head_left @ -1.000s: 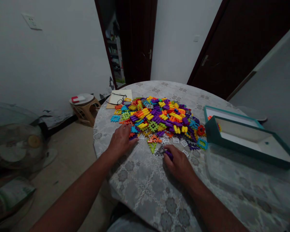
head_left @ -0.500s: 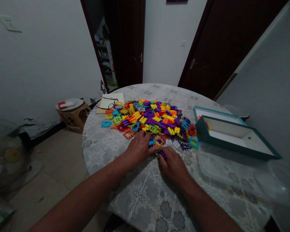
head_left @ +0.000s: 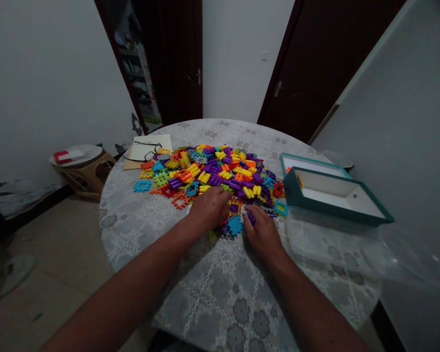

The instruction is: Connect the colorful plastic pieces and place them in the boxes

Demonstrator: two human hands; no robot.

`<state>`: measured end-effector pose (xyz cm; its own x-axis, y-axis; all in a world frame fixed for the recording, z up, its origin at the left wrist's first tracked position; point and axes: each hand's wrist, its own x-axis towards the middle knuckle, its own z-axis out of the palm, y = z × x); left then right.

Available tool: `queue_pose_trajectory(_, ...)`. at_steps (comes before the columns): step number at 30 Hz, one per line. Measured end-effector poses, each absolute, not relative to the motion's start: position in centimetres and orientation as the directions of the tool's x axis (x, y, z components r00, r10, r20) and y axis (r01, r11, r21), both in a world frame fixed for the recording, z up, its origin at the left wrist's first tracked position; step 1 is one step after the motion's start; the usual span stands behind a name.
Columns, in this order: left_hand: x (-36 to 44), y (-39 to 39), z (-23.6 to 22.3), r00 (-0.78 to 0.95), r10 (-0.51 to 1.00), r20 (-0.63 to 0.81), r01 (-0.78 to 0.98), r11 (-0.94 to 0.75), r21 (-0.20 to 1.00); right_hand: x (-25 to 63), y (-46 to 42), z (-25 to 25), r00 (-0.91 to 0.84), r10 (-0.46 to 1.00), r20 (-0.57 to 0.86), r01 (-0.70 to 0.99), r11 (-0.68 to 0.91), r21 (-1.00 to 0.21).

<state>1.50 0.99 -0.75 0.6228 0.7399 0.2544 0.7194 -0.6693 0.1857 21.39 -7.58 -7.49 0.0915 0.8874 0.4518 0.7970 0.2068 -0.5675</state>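
A heap of colourful plastic building pieces [head_left: 216, 171] lies on the table, with square, gear-like and ribbed tube shapes. My left hand [head_left: 209, 208] rests at the near edge of this heap, palm down; its fingertips are hidden among the pieces. To its right, my right hand [head_left: 264, 233] is closed around a purple building piece [head_left: 251, 218], thumb and fingers bent. A white piece [head_left: 243, 211] shows beside its fingertips. Between the hands lies a blue gear-like piece [head_left: 235, 225], with an orange square piece [head_left: 235, 207] just beyond it.
A round table bears a patterned grey cloth [head_left: 205, 298]. On the right stand a teal-edged open box [head_left: 330, 198] and clear plastic containers [head_left: 326, 239]. Black glasses [head_left: 149, 156] lie on a pale notebook [head_left: 164, 142] at the far left. A stool [head_left: 82, 176] stands beyond the table.
My left hand has moved away from my right, opening a gap between them. The blue gear-like piece now shows there. The camera view has shifted rightward.
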Motion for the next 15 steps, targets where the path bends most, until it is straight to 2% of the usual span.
queue_pose_trajectory(4,2.2,0.7,-1.8,0.684,0.703,0.196,0.696,-0.709,0.114,21.3,-7.6,-7.6,-0.006,0.923,0.385,0.765,0.252,-0.592)
queue_pose_trajectory(11,1.1,0.9,-3.0,0.694,0.658,0.293,0.586,-0.752,0.301,20.8,-8.1,-6.5,-0.117,0.896,0.429,0.634,0.4,-0.661)
queue_pose_trajectory(15,0.6,0.7,-3.0,0.663,0.661,0.351,0.582,-0.75,0.313,20.4,-8.3,-6.2,-0.181,0.875,0.449,0.586,0.463,-0.665)
